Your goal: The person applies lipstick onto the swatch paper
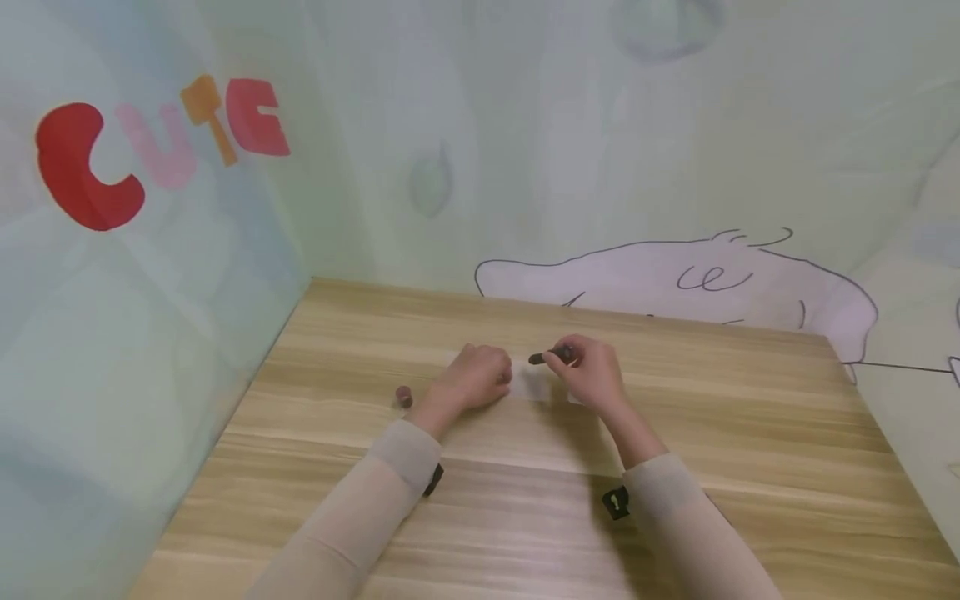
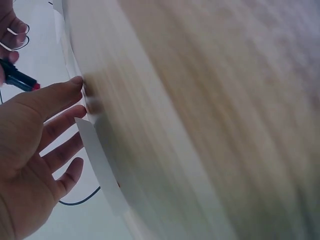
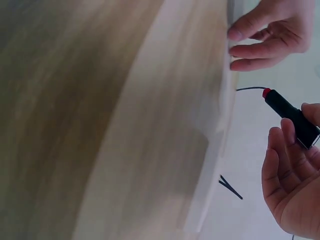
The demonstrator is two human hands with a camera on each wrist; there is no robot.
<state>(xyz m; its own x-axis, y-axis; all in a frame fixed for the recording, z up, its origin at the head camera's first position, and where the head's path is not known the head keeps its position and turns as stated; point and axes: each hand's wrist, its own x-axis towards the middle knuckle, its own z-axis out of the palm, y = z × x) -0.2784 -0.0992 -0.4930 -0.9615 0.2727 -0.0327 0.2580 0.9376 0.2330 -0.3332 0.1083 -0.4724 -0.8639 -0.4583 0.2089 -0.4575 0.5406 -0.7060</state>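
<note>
My right hand (image 1: 592, 377) holds a black lipstick (image 3: 287, 111) between thumb and fingers, raised over the table. Its red tip points toward the left hand, as the right wrist view shows. My left hand (image 1: 474, 377) rests on the table at the white paper (image 1: 531, 383), thumb and fingertips down at its surface. In the left wrist view, a pale paper edge (image 2: 102, 167) stands up slightly beside the fingers. The lipstick tip is apart from the paper. Part of the paper is hidden under the left hand.
A small dark reddish, rounded piece (image 1: 404, 397) sits on the table left of the left hand. The wood-grain table (image 1: 495, 517) meets a wall with a line drawing behind and a wall with coloured letters (image 1: 258, 117) at left.
</note>
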